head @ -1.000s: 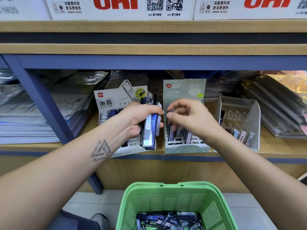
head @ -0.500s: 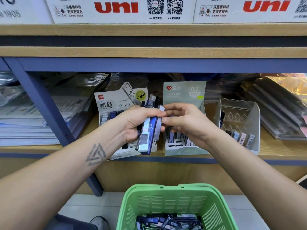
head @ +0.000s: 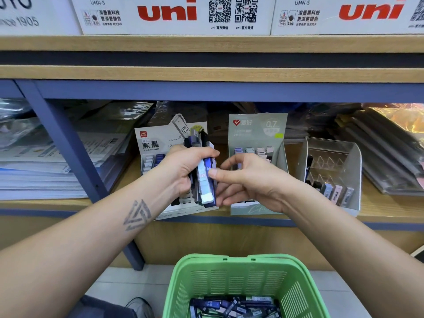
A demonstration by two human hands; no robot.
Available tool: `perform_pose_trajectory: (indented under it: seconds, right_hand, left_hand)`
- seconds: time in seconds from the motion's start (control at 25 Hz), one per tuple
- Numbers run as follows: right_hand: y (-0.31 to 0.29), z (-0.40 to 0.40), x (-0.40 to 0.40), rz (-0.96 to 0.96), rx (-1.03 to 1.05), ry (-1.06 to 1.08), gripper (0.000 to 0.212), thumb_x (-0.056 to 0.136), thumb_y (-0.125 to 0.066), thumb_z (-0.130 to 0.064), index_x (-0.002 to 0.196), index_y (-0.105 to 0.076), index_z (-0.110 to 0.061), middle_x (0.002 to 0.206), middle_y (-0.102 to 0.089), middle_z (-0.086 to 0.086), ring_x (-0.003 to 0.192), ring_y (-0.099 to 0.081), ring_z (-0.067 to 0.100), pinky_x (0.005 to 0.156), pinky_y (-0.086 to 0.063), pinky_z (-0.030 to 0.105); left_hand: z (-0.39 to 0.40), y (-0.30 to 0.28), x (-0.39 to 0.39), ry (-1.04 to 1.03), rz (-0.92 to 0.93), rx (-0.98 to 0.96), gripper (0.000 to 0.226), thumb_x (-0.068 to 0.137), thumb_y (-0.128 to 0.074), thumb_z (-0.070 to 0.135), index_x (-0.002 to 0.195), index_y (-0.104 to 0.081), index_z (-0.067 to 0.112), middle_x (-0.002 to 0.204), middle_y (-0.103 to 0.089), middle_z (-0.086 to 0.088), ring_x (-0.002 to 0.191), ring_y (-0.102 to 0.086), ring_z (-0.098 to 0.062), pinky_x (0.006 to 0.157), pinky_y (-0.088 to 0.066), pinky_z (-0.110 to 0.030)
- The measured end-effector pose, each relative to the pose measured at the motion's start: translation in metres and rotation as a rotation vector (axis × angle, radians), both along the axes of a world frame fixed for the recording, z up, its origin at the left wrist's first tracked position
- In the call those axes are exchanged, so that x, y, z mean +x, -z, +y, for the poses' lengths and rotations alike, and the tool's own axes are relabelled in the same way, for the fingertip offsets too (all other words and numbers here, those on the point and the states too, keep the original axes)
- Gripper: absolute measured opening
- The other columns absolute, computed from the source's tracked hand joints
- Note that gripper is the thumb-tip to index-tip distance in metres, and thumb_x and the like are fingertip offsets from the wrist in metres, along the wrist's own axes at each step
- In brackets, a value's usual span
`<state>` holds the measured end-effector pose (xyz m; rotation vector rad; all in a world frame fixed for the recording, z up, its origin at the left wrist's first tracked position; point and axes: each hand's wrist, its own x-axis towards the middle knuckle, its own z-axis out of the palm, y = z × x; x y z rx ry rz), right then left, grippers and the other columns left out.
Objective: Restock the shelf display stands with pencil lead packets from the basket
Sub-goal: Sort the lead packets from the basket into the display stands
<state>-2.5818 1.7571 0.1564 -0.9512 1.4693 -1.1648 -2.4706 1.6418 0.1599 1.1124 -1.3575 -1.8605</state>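
My left hand (head: 181, 171) grips an upright bundle of blue and grey pencil lead packets (head: 205, 177) in front of the white display stand (head: 153, 143). My right hand (head: 250, 182) is beside it, with the thumb on the front packet and the lower fingers curled against the bundle's bottom edge; its index finger is lifted free. The green 0.7 display stand (head: 258, 131) behind my right hand has several packets in its slots. A clear acrylic stand (head: 333, 157) to the right holds a few packets in its front row. The green basket (head: 231, 276) below contains several more lead packets (head: 231, 306).
Stacks of plastic-wrapped paper (head: 52, 161) lie on the shelf to the left, behind a blue upright post (head: 68, 148). Dark folders (head: 390, 152) are piled at the right. White uni boxes (head: 176, 12) stand on the shelf above. A shoe (head: 140, 306) shows beside the basket.
My right hand has come away from the green stand's slots and moved left onto the bundle held by my left hand. The left hand has stayed at the white stand.
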Motion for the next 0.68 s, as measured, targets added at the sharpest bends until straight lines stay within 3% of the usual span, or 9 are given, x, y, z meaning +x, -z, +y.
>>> perform_pose_trajectory:
  seconds: [0.12, 0.24, 0.48, 0.68]
  right_hand:
    - [0.002, -0.001, 0.006, -0.135, 0.023, -0.016, 0.036, 0.084, -0.078, -0.011, 0.110, -0.054, -0.006, 0.091, -0.074, 0.027, 0.071, -0.074, 0.029, 0.063, -0.063, 0.033]
    - [0.004, -0.004, 0.006, -0.206, 0.023, -0.003, 0.048, 0.081, -0.078, -0.002, 0.121, -0.053, -0.008, 0.097, -0.074, 0.028, 0.075, -0.075, 0.030, 0.059, -0.061, 0.030]
    - [0.010, -0.011, 0.012, -0.162, -0.027, -0.007, 0.059, 0.081, -0.076, 0.005, 0.133, -0.050, -0.006, 0.091, -0.075, 0.023, 0.072, -0.074, 0.026, 0.058, -0.061, 0.027]
    - [-0.002, -0.008, 0.016, -0.017, -0.092, -0.162, 0.084, 0.078, -0.073, 0.017, 0.147, -0.040, -0.019, 0.091, -0.070, 0.020, 0.073, -0.072, 0.030, 0.060, -0.060, 0.033]
  left_hand:
    - [0.000, -0.002, 0.002, -0.050, 0.018, -0.024, 0.023, 0.078, -0.079, 0.000, 0.093, -0.062, -0.007, 0.072, -0.065, -0.024, 0.058, -0.068, -0.032, 0.062, -0.061, -0.045]
    - [-0.004, -0.002, 0.005, -0.071, 0.017, -0.039, 0.029, 0.077, -0.081, 0.003, 0.098, -0.062, -0.008, 0.076, -0.068, -0.025, 0.065, -0.071, -0.033, 0.063, -0.062, -0.046]
    - [-0.011, -0.006, 0.014, -0.120, 0.018, -0.073, 0.036, 0.077, -0.082, 0.004, 0.105, -0.063, -0.009, 0.092, -0.069, -0.031, 0.084, -0.073, -0.041, 0.072, -0.061, -0.052]
    - [-0.028, -0.020, 0.034, -0.190, 0.065, -0.077, 0.037, 0.080, -0.077, -0.001, 0.111, -0.059, -0.011, 0.080, -0.067, -0.025, 0.055, -0.070, -0.028, 0.049, -0.058, -0.041]
